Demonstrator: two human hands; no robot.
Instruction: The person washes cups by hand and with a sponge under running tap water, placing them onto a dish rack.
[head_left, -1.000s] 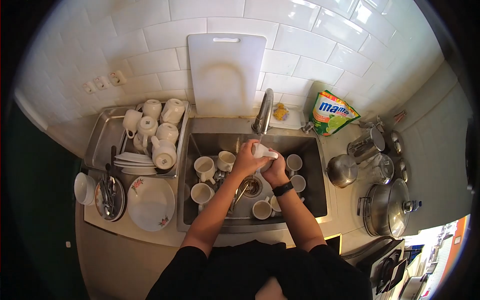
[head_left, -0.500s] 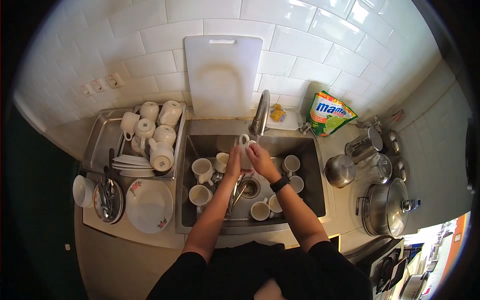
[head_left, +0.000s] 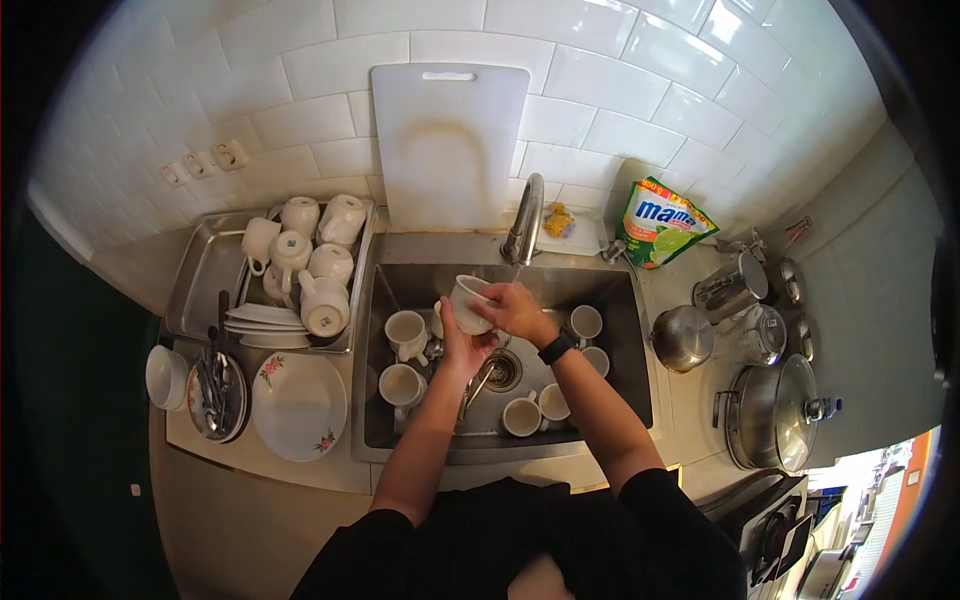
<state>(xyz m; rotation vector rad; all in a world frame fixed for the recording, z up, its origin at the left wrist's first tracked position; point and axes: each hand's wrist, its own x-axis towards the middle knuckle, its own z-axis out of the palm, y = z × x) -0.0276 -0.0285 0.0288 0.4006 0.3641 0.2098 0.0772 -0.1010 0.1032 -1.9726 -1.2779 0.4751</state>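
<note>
Above the sink's middle, a white mug [head_left: 466, 296] is tilted so that its opening faces me and to the right. My left hand [head_left: 462, 345] cradles it from below and the left, fingers curled round its side. My right hand [head_left: 515, 310], with a black band on the wrist, is at the mug's opening, its fingers over the rim and partly inside. The mug's handle is hidden. Just behind my right hand, the faucet [head_left: 526, 220] seems to run a thin stream of water. Several more white mugs, such as this mug [head_left: 406, 333], stand in the steel sink [head_left: 645, 380].
On the left, a rack [head_left: 350, 325] holds upturned mugs and small plates. Nearer stand a flowered plate [head_left: 298, 410], a bowl [head_left: 165, 378] and cutlery [head_left: 213, 385]. A cutting board [head_left: 448, 150] leans behind. To the right are a Mama pouch [head_left: 660, 225] and a lidded pot [head_left: 775, 410].
The mug has moved a little left and turned its opening toward me. My right hand has shifted onto its opening, and my left hand has slipped lower beneath it.
</note>
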